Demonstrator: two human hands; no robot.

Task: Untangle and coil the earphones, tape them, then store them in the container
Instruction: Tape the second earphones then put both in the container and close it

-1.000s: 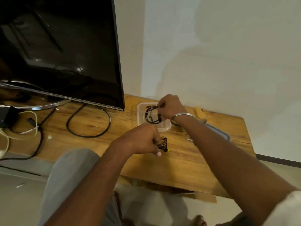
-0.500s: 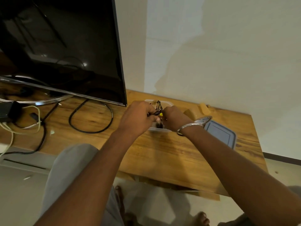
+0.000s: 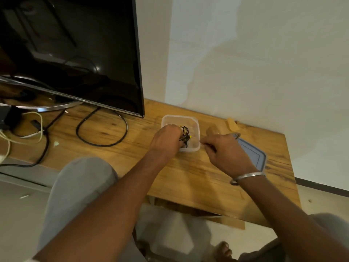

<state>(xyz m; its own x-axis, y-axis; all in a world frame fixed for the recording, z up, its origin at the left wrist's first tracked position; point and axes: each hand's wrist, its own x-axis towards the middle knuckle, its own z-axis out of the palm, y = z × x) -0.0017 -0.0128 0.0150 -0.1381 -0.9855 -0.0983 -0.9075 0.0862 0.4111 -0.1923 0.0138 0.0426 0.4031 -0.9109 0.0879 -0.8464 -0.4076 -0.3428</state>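
Note:
A clear plastic container (image 3: 179, 116) stands on the wooden table (image 3: 188, 182) near the wall. My left hand (image 3: 166, 139) grips a coiled bundle of black earphones (image 3: 185, 136) with a yellow spot and holds it inside the container's near left part. To the right of the container is my right hand (image 3: 224, 150), just above the table. Its fingers are loosely curled and I see nothing in them. It partly hides a tape roll (image 3: 237, 135).
The container's blue lid (image 3: 253, 154) lies flat at the right, partly under my right wrist. A yellowish object (image 3: 232, 124) sits by the wall. A large dark screen (image 3: 75, 53) and loose cables (image 3: 102, 142) fill the table's left side.
Both hands were together on the earphones over the container. My right hand has let go and moved right; my left hand has lowered the bundle into the container.

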